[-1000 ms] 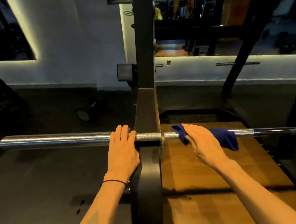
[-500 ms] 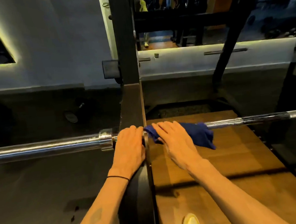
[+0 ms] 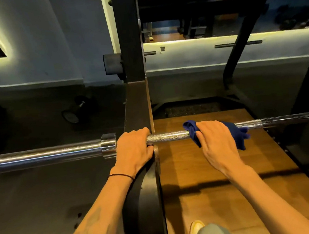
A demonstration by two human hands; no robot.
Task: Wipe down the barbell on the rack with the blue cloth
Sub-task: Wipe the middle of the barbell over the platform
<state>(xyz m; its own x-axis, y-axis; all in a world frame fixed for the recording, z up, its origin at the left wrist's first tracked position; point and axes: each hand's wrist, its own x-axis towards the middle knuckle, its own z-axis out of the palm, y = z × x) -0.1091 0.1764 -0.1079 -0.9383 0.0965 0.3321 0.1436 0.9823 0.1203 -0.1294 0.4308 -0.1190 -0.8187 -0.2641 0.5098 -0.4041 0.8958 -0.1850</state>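
A chrome barbell [image 3: 168, 136] lies level across the black rack upright [image 3: 136, 103], its thick sleeve [image 3: 44, 156] running off to the left. My left hand [image 3: 134, 150] is wrapped over the bar just right of the sleeve collar, against the upright. The blue cloth [image 3: 235, 134] is draped over the knurled shaft to the right, and my right hand [image 3: 216, 139] presses down on it, fingers curled around the bar. Bare knurling shows between my two hands.
A wooden platform [image 3: 202, 169] lies under the bar's right part, with dark rubber floor [image 3: 35, 203] to the left. A dumbbell [image 3: 77, 111] rests on the floor at the back left. My shoe [image 3: 195, 228] and knee show at the bottom. A slanted rack brace [image 3: 237, 41] rises at the right.
My right hand has slid the cloth rightward along the shaft, away from the upright, uncovering knurling. My left hand stays gripping the bar beside the collar. The view has shifted slightly.
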